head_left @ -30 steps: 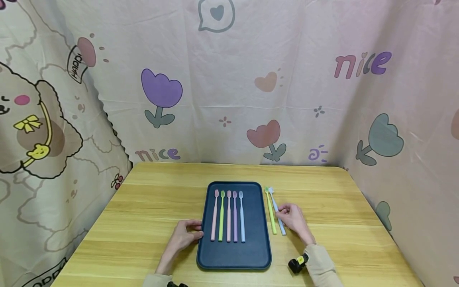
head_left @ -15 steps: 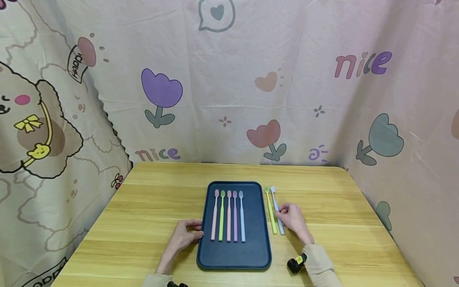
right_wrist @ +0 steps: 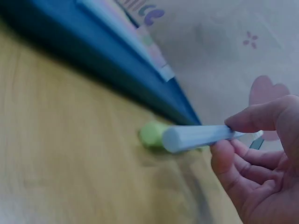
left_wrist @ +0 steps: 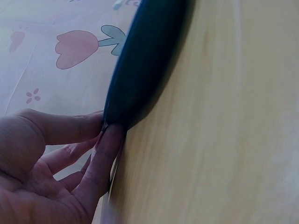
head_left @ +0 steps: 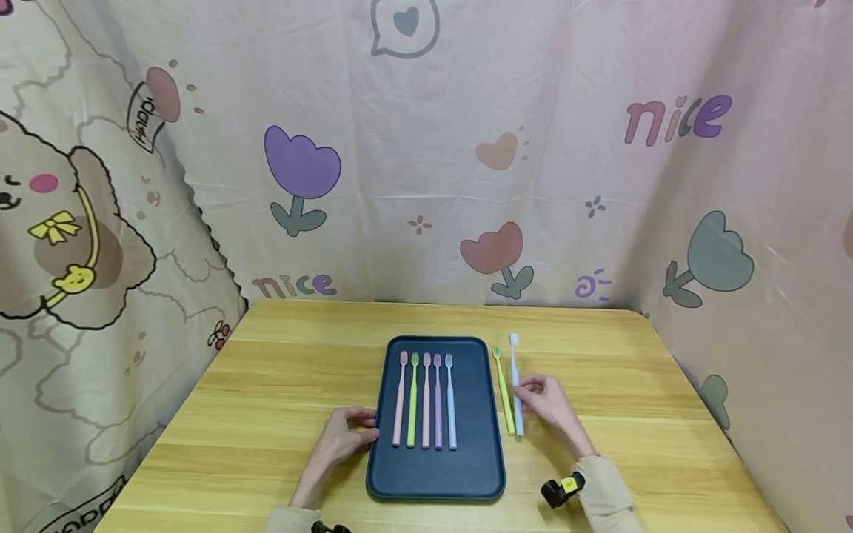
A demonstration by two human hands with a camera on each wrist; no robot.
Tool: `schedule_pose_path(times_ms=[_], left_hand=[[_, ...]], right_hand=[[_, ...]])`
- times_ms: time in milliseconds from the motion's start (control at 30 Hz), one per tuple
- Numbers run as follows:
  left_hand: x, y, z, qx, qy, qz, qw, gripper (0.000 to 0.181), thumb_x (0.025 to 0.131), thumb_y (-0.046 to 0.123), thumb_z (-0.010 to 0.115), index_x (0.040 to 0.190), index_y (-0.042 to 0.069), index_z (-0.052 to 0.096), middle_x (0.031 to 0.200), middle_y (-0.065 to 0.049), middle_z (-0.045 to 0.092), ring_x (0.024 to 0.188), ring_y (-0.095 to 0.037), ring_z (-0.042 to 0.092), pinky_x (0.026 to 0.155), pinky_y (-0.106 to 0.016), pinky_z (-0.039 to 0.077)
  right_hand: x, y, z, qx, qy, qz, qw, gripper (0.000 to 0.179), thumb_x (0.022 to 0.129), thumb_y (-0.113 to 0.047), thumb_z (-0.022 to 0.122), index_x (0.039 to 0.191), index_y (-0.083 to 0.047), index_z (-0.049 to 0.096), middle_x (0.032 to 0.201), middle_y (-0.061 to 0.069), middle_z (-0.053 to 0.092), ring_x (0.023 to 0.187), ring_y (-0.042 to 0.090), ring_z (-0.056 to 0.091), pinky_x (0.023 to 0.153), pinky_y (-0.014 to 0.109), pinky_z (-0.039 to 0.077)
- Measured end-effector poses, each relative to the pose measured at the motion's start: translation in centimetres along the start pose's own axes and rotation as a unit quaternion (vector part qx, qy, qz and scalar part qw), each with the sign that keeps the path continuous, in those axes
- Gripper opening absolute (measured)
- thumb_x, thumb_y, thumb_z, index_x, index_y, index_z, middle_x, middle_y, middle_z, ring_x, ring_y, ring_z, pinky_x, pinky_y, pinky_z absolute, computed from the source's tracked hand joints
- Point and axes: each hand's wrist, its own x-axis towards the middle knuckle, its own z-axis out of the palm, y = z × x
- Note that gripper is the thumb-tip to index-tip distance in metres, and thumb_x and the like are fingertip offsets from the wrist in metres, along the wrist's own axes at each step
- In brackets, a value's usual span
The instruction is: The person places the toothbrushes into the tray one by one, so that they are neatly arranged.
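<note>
A dark blue tray (head_left: pixel 476 414) lies on the table with a row of toothbrushes: a pink one (head_left: pixel 400 403), a green one (head_left: pixel 412 403), a second pink one (head_left: pixel 426 403), a purple one (head_left: pixel 437 403) and a light blue one (head_left: pixel 451 407). My left hand (head_left: pixel 343 440) holds the tray's left rim between thumb and finger; the left wrist view shows this grip (left_wrist: pixel 70 158) close up. Right of the tray, my right hand (head_left: pixel 549 403) pinches another light blue toothbrush (right_wrist: pixel 198 136) by its handle, bristle end pointing away. Beside it, a green toothbrush (head_left: pixel 503 392) rests on the table.
The wooden table (head_left: pixel 320 348) extends on both sides of the tray. Behind it hangs a printed curtain (head_left: pixel 413 170), and another patterned cloth (head_left: pixel 73 244) hangs on the left. A black wrist camera (head_left: pixel 563 488) sits on the right wrist.
My right hand has turned the light blue toothbrush from slanted to nearly straight and lifted it somewhat, its head shifting right and away. The left hand and tray have stayed in place.
</note>
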Motion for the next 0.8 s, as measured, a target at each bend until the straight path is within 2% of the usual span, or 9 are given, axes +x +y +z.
schedule_pose_path(times_ms=[200,300,467,700,800], left_hand=[[0.0,-0.1,-0.1,-0.012,-0.009,0.003,0.9999,0.038,0.080,-0.009,0.074,0.117,-0.014,0.065,0.099,-0.021,0.072,0.083,-0.020,0.068,0.067,-0.032,0.061],[0.0,-0.1,0.0,-0.011,-0.008,0.002,0.9999,0.038,0.080,-0.009,0.074,0.117,-0.014,0.065,0.099,-0.021,0.072,0.082,-0.019,0.068,0.067,-0.032,0.062],[-0.1,0.0,0.0,-0.008,-0.005,-0.002,1.0000,0.038,0.080,-0.009,0.074,0.117,-0.013,0.066,0.099,-0.020,0.072,0.082,-0.019,0.068,0.068,-0.034,0.062],[0.0,0.1,0.1,-0.007,-0.003,-0.008,0.9999,0.038,0.080,-0.009,0.074,0.117,-0.013,0.066,0.099,-0.020,0.072,0.082,-0.019,0.068,0.068,-0.035,0.062],[0.0,0.0,0.1,-0.009,-0.004,-0.011,0.9999,0.038,0.081,-0.009,0.074,0.118,-0.013,0.066,0.100,-0.021,0.071,0.082,-0.019,0.068,0.068,-0.036,0.062]], right_hand=[[-0.6,-1.5,1.0,0.044,-0.072,-0.030,0.9960,0.031,0.092,-0.001,0.063,0.113,0.021,0.054,0.082,0.010,0.067,0.063,0.011,0.059,0.058,0.025,0.056],[-0.8,-1.9,1.7,0.050,-0.093,-0.041,0.9935,0.034,0.092,0.000,0.062,0.116,0.022,0.052,0.086,0.015,0.067,0.064,0.010,0.060,0.060,0.026,0.057],[-0.7,-2.1,2.7,0.041,-0.104,-0.053,0.9923,0.032,0.091,0.000,0.062,0.113,0.022,0.056,0.088,0.022,0.068,0.064,0.010,0.060,0.060,0.028,0.058],[-0.4,-2.3,4.1,0.026,-0.078,-0.046,0.9956,0.025,0.092,-0.002,0.064,0.106,0.017,0.061,0.072,0.013,0.065,0.056,0.010,0.058,0.053,0.028,0.057],[-0.5,-2.5,4.7,0.018,-0.065,-0.041,0.9969,0.021,0.091,-0.003,0.066,0.103,0.014,0.062,0.071,0.013,0.065,0.054,0.010,0.059,0.052,0.028,0.057]])
